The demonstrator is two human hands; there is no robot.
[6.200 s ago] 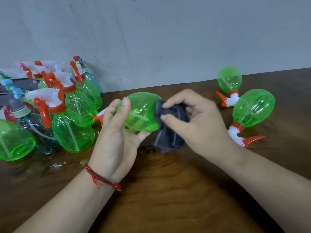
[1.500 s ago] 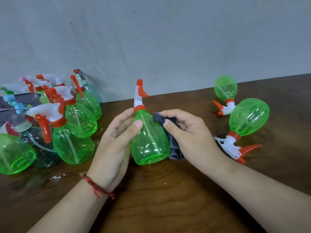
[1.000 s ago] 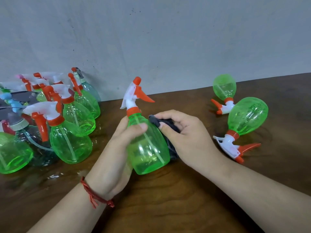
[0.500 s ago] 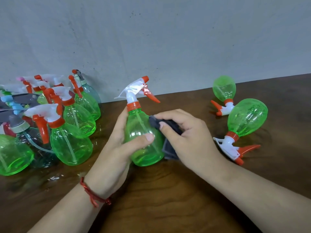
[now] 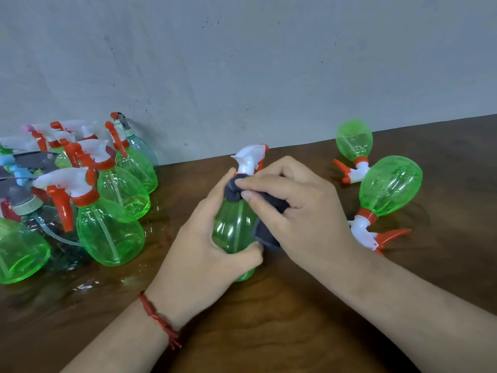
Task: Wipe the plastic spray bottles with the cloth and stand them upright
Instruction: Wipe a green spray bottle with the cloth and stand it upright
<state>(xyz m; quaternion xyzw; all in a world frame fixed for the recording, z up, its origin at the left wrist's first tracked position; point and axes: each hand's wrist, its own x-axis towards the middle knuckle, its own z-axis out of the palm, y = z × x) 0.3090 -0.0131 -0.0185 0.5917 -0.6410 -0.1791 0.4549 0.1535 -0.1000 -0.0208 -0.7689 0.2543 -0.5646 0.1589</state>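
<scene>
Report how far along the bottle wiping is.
Looks done: the left cluster of bottles, mostly standing upright by the wall. In hand: the left hand grips one green bottle upright while the right hand presses the dark cloth at its neck. Left: two on their sides at right, the far lying bottle and the near lying bottle.

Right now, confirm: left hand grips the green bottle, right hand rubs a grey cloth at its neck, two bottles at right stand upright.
Not upright: the head view shows the far bottle and near bottle at right lying on their sides. The left hand, right hand, grey cloth and green bottle are as stated.
</scene>
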